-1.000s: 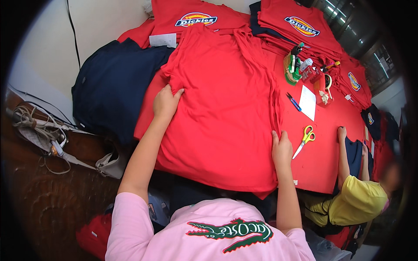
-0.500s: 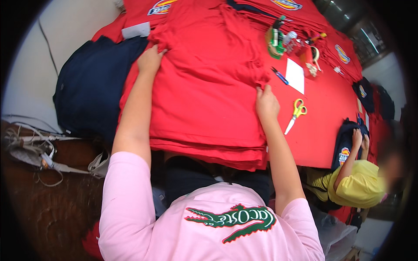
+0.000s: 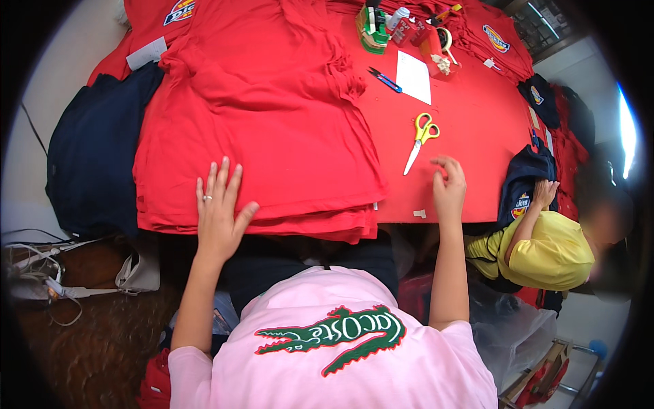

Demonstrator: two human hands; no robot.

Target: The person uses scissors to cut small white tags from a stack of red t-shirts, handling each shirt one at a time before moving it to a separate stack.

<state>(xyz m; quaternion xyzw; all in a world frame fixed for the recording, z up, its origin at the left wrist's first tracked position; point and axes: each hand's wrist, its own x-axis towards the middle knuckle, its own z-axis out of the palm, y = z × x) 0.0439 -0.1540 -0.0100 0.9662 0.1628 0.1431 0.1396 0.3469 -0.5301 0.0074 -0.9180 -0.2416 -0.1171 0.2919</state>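
Observation:
My left hand [image 3: 221, 213] lies flat with its fingers spread on the near left part of a stack of red T-shirts [image 3: 266, 150]. A ring shows on one finger. To the right of the stack, my right hand [image 3: 449, 189] hovers over the red tabletop [image 3: 477, 150], fingers loosely bent and apart, with nothing seen in them. Just beyond it lie yellow-handled scissors [image 3: 419, 140], blades toward me. A small white scrap [image 3: 419, 213] rests by the table's front edge, left of that hand.
Blue thread snips [image 3: 386, 80] lie beside a white paper [image 3: 413, 77]. Behind them stand a green tape dispenser [image 3: 372, 31] and a red box [image 3: 431, 51]. Dark navy garments [image 3: 99, 150] are piled at left. At right a person in a yellow shirt [image 3: 552, 251] handles a navy garment [image 3: 524, 177].
Both hands have let go of the top red shirt's sides. My left hand has come nearer and flattened on it; my right has moved right and nearer, off the stack. The view has shifted.

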